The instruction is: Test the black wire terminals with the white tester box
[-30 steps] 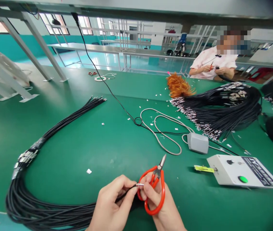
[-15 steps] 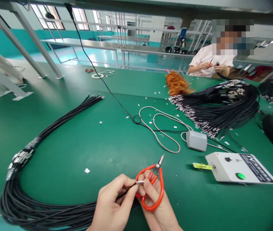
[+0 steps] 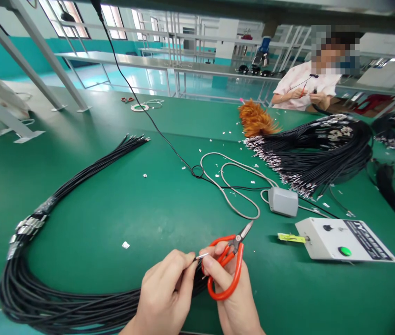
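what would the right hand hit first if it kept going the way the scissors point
Likely the grey box: the right hand aims the scissors up and right across bare green table toward it; depth is unclear.

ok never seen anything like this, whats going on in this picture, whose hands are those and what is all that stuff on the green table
The picture comes from a camera worn on a person's head, looking down at their own two bare hands. The left hand pinches the metal-tipped end of a thin black wire. The right hand holds red-handled scissors. On the green table lie a big looped bundle of black wires, a second bundle, a grey pedal, a white control box and an orange feather duster. Across the table another person works on a wire.
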### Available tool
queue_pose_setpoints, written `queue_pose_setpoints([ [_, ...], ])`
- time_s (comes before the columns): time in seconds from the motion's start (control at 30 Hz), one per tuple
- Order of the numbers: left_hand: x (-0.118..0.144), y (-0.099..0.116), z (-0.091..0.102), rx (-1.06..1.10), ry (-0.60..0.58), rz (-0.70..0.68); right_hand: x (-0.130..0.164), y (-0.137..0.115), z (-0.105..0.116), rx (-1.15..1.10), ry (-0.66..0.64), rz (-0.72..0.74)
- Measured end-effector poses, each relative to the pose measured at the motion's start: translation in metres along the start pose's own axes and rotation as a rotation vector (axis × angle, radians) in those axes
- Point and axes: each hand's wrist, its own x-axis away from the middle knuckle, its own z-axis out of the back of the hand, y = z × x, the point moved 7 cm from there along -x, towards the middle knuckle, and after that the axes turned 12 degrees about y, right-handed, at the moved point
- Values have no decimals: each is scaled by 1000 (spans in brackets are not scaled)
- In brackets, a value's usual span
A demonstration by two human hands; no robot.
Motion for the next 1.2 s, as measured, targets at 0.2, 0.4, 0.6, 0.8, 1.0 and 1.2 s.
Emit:
queue_pose_setpoints([
  [0.2,2,-17,-6,141,-117,315,-8,-9,-4,82,-70,102],
  [0.4,3,-36,-8,401,-185,774,-16,-25,-2,427,-155,222],
  [0.6,4,-42,-4,510,-123,903,-11,-38,9,1127,-339,348],
  [0.8,-6,-33,-6,444,-148,912,-5,-35,-9,1332,-468,365],
  [1.0,-7,-31,-9,431,-192,929,-9,-26,-19,1083,-654,42],
  [1.2,-2,-39,-15,499,-237,982,-7,-25,-24,886,-815,-169],
])
